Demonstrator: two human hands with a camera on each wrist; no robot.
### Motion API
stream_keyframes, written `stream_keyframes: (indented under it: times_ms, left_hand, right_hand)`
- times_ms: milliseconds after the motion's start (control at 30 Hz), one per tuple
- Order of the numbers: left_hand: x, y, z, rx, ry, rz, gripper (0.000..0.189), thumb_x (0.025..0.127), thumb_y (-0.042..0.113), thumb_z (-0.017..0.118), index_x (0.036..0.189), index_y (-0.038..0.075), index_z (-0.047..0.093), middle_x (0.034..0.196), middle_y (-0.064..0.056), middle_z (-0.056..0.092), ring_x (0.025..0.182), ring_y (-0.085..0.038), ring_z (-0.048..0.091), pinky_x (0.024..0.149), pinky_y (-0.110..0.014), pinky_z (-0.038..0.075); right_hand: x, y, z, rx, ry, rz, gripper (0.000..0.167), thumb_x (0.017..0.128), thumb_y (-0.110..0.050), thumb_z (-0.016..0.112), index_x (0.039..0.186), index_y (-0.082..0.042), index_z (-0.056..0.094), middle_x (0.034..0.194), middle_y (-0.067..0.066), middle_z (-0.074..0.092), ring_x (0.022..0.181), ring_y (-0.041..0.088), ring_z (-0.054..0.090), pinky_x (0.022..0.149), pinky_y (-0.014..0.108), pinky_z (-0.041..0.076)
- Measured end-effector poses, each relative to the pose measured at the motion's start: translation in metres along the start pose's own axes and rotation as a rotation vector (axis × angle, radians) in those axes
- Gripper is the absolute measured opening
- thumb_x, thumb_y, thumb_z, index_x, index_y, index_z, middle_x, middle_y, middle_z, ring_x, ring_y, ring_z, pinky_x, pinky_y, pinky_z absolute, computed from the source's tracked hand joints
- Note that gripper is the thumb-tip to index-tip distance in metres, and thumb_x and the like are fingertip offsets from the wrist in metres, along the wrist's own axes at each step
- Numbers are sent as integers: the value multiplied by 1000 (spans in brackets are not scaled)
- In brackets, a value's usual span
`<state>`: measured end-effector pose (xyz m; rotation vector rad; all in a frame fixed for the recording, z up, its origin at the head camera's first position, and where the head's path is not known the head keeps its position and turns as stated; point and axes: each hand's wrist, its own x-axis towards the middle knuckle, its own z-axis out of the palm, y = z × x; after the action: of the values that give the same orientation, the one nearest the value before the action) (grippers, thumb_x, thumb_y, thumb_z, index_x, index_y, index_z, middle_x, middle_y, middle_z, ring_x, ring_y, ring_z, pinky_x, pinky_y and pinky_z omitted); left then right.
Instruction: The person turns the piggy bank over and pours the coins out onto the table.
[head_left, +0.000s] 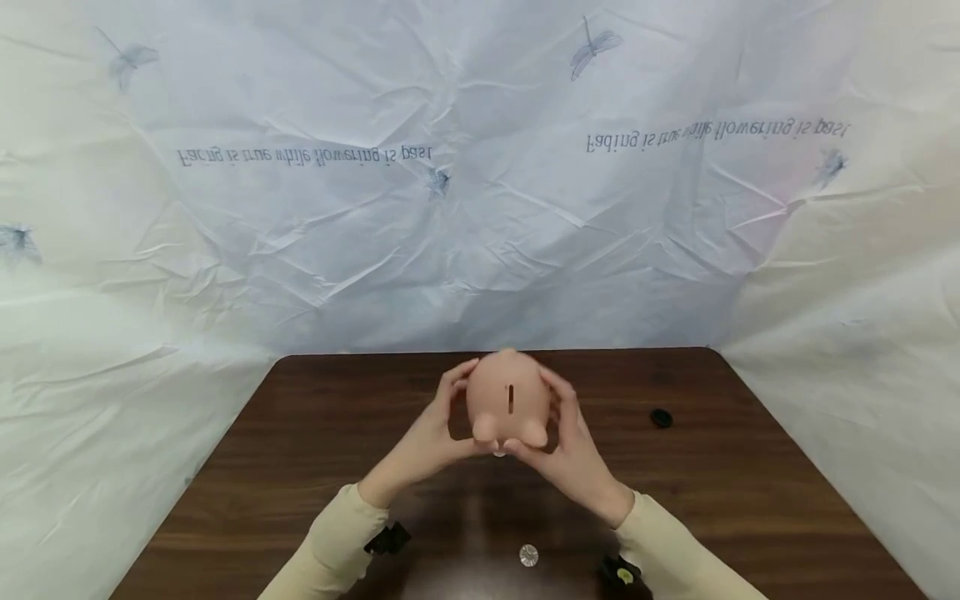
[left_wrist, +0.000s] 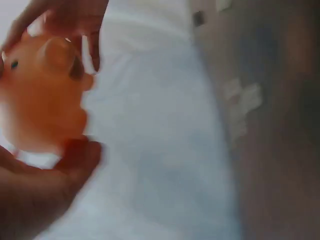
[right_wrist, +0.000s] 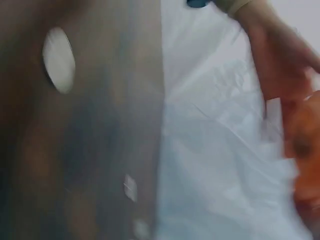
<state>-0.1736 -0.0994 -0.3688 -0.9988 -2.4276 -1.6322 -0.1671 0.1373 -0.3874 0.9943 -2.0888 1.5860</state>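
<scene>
A pink piggy bank [head_left: 506, 387] is held up over the table between both hands, its coin slot facing the head camera. My left hand [head_left: 438, 429] grips its left side, thumb at the lower edge by an ear. On the other side, my right hand [head_left: 570, 446] grips it the same way, the two thumbs nearly meeting. In the left wrist view the piggy bank [left_wrist: 42, 95] shows its snout and an eye. A silvery round coin-like disc [head_left: 528, 555] lies on the table near me. Another small pale piece [head_left: 499, 454] peeks out below the thumbs.
The dark wooden table [head_left: 315, 450] has a black round cap-like piece [head_left: 661, 417] at its right. White printed sheeting [head_left: 480, 233] hangs behind and along both sides. Black wrist-worn devices [head_left: 387, 538] show under the sleeves. In the right wrist view, blurred pale pieces [right_wrist: 59, 60] lie on the table.
</scene>
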Motion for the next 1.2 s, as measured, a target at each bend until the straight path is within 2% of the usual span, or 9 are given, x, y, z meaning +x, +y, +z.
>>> stream_keyframes:
  times_ms: [133, 200, 267, 433, 500, 667, 733, 967, 1200]
  left_hand:
    - [-6, -27, 14, -102, -96, -345, 83, 99, 44, 64, 158, 14, 14, 128, -14, 58, 107, -22, 64, 87, -45, 55]
    - [-6, -26, 15, -110, -100, -375, 81, 100, 46, 63, 158, 15, 15, 127, -15, 59, 107, -22, 65, 86, -44, 56]
    - [-3, -16, 11, -95, -65, -265, 83, 98, 40, 68, 159, 20, 17, 134, -13, 56, 115, -23, 61, 91, -42, 54]
    - [4, 14, -4, 0, 13, 199, 102, 84, 13, 85, 161, 24, 18, 156, -11, 37, 135, -29, 46, 106, -43, 45]
    - [3, 12, -2, -11, 11, 208, 103, 84, 13, 85, 161, 20, 18, 157, -12, 35, 135, -29, 46, 106, -43, 45]
    - [-6, -21, 21, -111, -47, -325, 83, 97, 46, 67, 157, 10, 22, 117, -10, 66, 100, -19, 66, 82, -35, 56]
    - [-11, -29, 26, -154, -86, -490, 83, 98, 55, 60, 154, 7, 21, 109, -13, 68, 92, -20, 69, 78, -38, 58]
    - [-1, -30, 18, -175, -94, -472, 81, 99, 55, 59, 156, 14, 20, 129, -15, 60, 108, -24, 64, 90, -43, 54]
    - [-7, -39, 21, -134, -164, -573, 95, 96, 63, 57, 160, 9, 13, 131, -15, 59, 101, -22, 66, 88, -45, 54]
  right_hand:
    - [-9, 5, 8, 190, -57, 619, 80, 98, -34, 69, 159, -21, 20, 152, 15, 35, 117, 25, 58, 85, 42, 56]
    - [-9, 2, 8, 221, -40, 695, 78, 98, -34, 69, 159, -25, 21, 151, 14, 35, 117, 24, 57, 86, 42, 55]
    - [-6, -2, 4, 189, -11, 537, 82, 96, -33, 72, 159, -23, 22, 152, 13, 35, 119, 22, 56, 88, 36, 55]
    - [8, -3, -8, -43, 105, -321, 93, 86, -31, 84, 152, -2, 26, 153, 33, 25, 141, 38, 38, 107, 33, 43]
    - [6, 3, -6, -73, 130, -378, 93, 85, -31, 84, 149, 4, 26, 151, 38, 24, 142, 40, 35, 109, 33, 42]
    - [-16, 15, 12, 65, 23, 436, 75, 99, -31, 68, 156, -6, 26, 149, 26, 38, 106, 16, 62, 79, 28, 55]
    - [-19, 17, 16, 87, -27, 659, 70, 102, -31, 63, 157, -8, 25, 148, 26, 39, 97, 19, 64, 70, 33, 57]
    - [-5, 14, 8, 176, -59, 678, 74, 102, -32, 63, 158, -13, 20, 151, 20, 34, 113, 29, 59, 81, 42, 57]
    - [-18, 28, 13, 195, -121, 806, 78, 103, -37, 59, 160, -12, 13, 147, 23, 39, 103, 24, 64, 80, 41, 57]
